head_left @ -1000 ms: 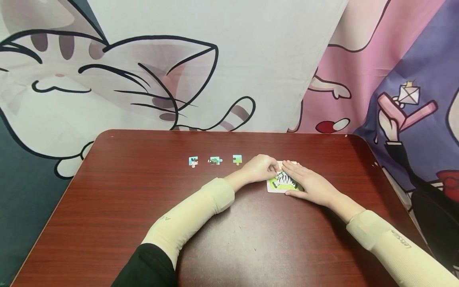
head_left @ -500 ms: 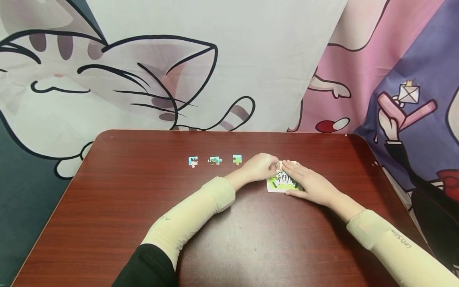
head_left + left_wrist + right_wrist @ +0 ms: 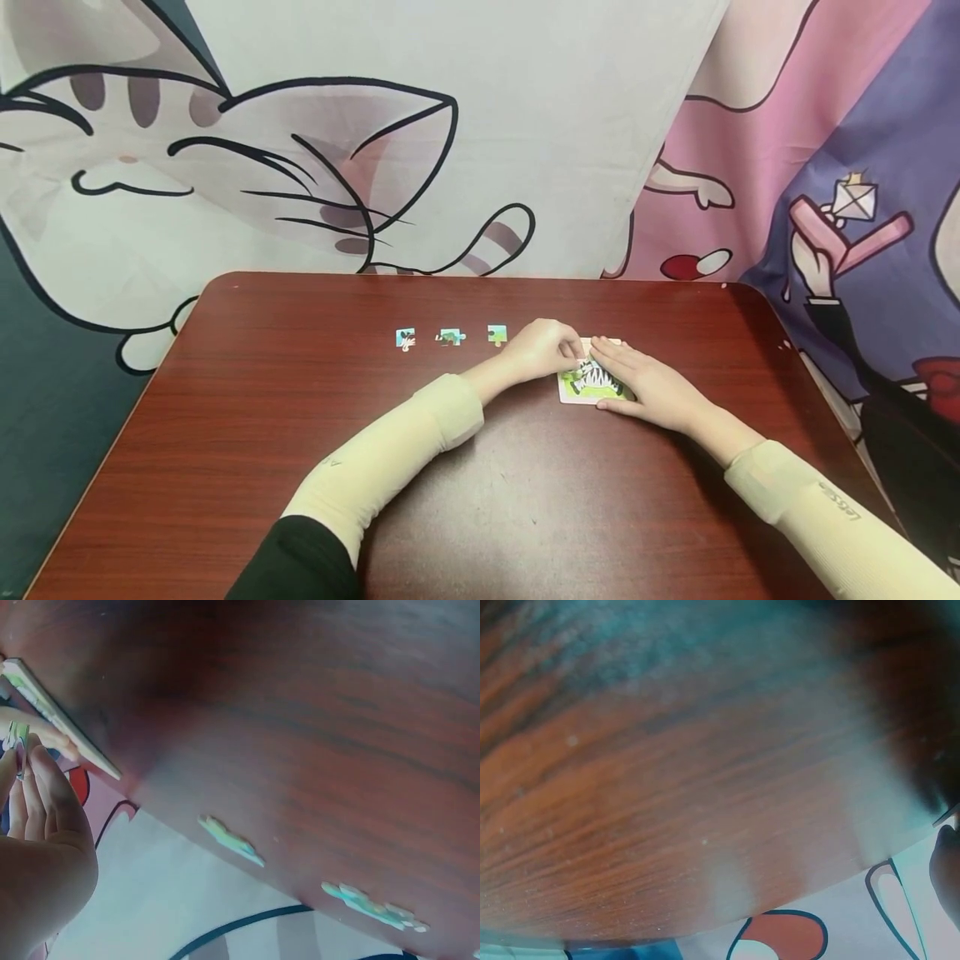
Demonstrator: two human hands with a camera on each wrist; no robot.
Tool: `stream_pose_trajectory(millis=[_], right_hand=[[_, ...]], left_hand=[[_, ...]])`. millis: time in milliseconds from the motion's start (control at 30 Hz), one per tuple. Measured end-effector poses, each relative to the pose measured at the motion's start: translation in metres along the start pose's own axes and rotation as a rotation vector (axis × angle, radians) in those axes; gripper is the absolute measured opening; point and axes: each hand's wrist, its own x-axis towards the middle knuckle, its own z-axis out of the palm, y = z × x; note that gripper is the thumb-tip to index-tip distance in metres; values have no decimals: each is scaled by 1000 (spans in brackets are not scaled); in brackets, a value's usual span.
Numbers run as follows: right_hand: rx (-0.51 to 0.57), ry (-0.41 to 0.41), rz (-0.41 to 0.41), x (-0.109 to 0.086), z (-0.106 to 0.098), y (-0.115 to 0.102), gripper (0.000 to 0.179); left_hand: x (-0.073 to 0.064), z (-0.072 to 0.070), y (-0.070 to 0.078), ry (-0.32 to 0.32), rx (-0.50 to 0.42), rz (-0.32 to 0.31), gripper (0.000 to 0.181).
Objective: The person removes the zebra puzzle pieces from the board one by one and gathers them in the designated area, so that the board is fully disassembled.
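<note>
A small puzzle board (image 3: 597, 388) with a zebra picture and a pale border lies on the table. My left hand (image 3: 538, 350) is at the board's upper left and pinches a small jigsaw piece (image 3: 18, 736) between thumb and fingertips, held up on edge in the left wrist view. The fingers hide part of the zebra. My right hand (image 3: 654, 385) rests flat across the board's right side, fingers straight, thumb along the lower edge. Left of the board, a green-blue piece (image 3: 497, 335), a blue-green piece (image 3: 451, 337) and a black-and-white striped piece (image 3: 406, 337) lie in a row.
A reddish-brown wooden table (image 3: 480, 500) bears everything, its far edge behind the pieces. Beyond it hangs a white curtain (image 3: 585, 150) with a cartoon cat, and a pink and purple one (image 3: 757, 150) at the right.
The left forearm has shifted slightly to the left, and the left fingers have turned a little at the board. The right hand and the three loose pieces stay put.
</note>
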Motion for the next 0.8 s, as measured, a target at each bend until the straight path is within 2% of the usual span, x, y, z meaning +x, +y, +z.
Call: stream_pose_trajectory(millis=[233, 400, 800], right_hand=[[-9, -6, 10, 1, 0, -1, 85], [-10, -19, 21, 0, 0, -1, 86], [-22, -18, 20, 1, 0, -2, 87]], left_hand=[[-19, -15, -6, 45, -69, 12, 5], [-36, -28, -15, 77, -102, -1, 4], [-78, -55, -37, 92, -77, -58, 5]])
